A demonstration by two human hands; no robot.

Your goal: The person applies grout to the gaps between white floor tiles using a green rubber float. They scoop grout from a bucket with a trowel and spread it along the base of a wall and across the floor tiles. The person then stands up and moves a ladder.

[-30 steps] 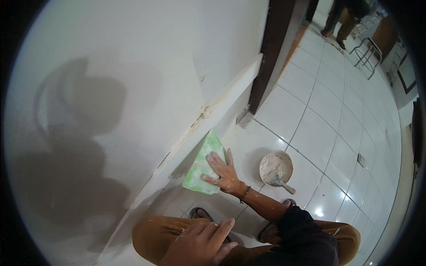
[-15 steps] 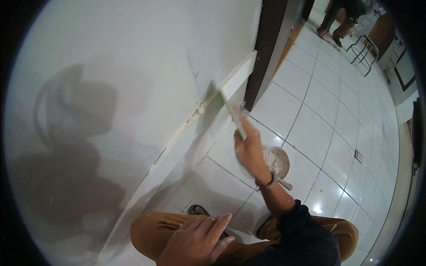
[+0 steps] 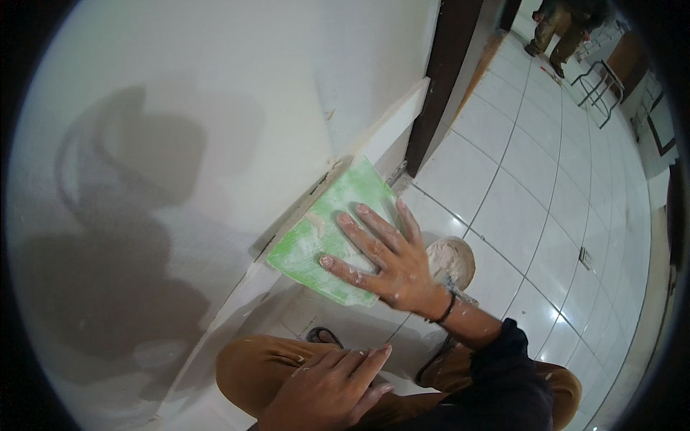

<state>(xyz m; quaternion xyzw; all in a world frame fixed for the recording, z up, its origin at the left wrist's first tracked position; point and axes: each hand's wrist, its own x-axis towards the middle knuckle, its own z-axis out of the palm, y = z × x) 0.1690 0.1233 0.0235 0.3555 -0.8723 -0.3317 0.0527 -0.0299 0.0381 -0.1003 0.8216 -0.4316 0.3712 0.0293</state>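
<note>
A flat green plastic putty spreader (image 3: pixel 305 248), smeared with white paste, lies with its far edge against the top of the white baseboard (image 3: pixel 402 118). My right hand (image 3: pixel 394 262) holds it, fingers fanned over its face; the thumb is hidden. A rough, cracked seam with putty on it (image 3: pixel 327 179) runs where the wall meets the baseboard. On my left thigh rests my left hand (image 3: pixel 323 388), empty, its fingers stretched out and dusted with white. Beside my right wrist, a round bowl of pale putty (image 3: pixel 454 258) sits on the floor, partly covered by the wrist.
A dark door frame (image 3: pixel 449 79) ends the wall ahead. White floor tiles (image 3: pixel 503 215) spread to the right, with a small drain grate (image 3: pixel 586 258). Farther off are a metal-legged stool (image 3: pixel 600 93) and another person's legs (image 3: pixel 559 36). My sandalled foot (image 3: pixel 323 336) is near the wall.
The spreader has come back toward me along the baseboard and turned from edge-on to show its broad green face. My right fingers now fan across it. My left hand stays on my thigh.
</note>
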